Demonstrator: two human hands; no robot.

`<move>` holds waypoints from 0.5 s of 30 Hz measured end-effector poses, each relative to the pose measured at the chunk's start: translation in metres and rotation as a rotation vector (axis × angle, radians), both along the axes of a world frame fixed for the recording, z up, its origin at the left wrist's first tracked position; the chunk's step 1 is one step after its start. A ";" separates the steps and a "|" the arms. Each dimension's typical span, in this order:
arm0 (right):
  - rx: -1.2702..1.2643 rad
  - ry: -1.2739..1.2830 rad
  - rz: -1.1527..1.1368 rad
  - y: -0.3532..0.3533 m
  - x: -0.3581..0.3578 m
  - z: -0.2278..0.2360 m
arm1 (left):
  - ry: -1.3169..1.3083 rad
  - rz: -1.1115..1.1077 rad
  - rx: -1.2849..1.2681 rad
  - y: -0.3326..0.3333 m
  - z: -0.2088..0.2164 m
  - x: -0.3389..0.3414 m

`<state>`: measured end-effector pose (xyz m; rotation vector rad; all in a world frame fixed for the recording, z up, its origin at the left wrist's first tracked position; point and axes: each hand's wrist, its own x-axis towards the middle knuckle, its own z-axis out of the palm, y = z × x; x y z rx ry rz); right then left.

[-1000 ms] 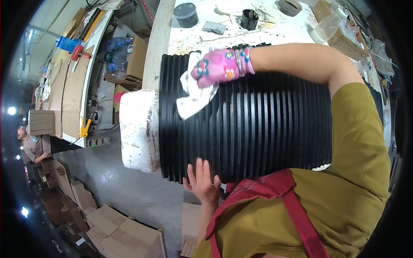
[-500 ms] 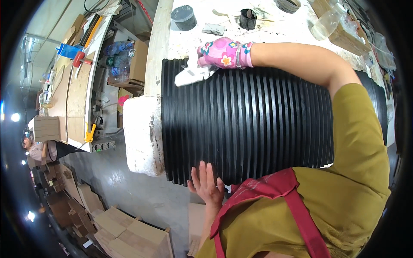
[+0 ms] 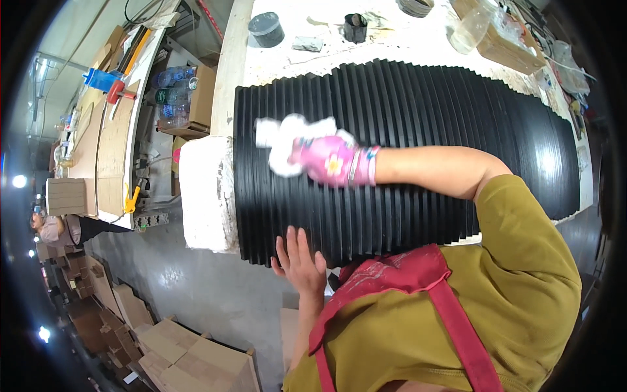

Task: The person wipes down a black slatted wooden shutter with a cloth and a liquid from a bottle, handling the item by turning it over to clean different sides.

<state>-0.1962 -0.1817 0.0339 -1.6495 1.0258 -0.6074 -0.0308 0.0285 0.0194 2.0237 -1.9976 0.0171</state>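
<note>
A wide black ribbed sheet [image 3: 405,117] lies across the bench, its ridges running from the far side toward me. My right hand [image 3: 326,160], in a pink flowered glove, grips a crumpled white cloth [image 3: 287,140] and presses it on the ribs near the sheet's left end. Bare and with its fingers spread, my left hand [image 3: 300,264] rests at the near left edge of the sheet, fingertips touching it. A white block-like pad [image 3: 208,196] with a dark-stained side sits against the left end of the sheet.
Along the far bench stand a grey tub [image 3: 266,31], a small grey block [image 3: 307,44], a black cup [image 3: 355,29] and a clear plastic bottle [image 3: 471,29]. To the left is a side bench with a red-handled tool [image 3: 119,93]. Flattened cardboard [image 3: 196,356] lies on the floor; another person [image 3: 59,228] is far left.
My right hand has drawn the white cloth from the sheet's far edge toward me, onto its middle. My left hand stays spread at the near edge. The whole view has shifted slightly.
</note>
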 end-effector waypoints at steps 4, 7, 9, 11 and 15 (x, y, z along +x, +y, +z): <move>-0.208 -0.030 0.281 -0.013 -0.030 0.038 | 0.141 -0.030 -0.071 0.005 0.005 0.007; 0.104 0.098 -0.036 -0.038 -0.060 0.103 | 0.344 0.096 -0.217 0.037 -0.001 0.016; -0.263 0.330 -0.093 -0.065 -0.090 0.082 | 0.725 0.288 -0.193 0.056 -0.007 0.009; -0.301 0.749 -0.048 -0.059 -0.065 0.082 | 0.820 0.336 -0.102 0.061 -0.023 -0.001; -0.866 0.676 -0.172 -0.046 -0.044 0.028 | 0.980 0.348 -0.028 0.052 -0.040 -0.024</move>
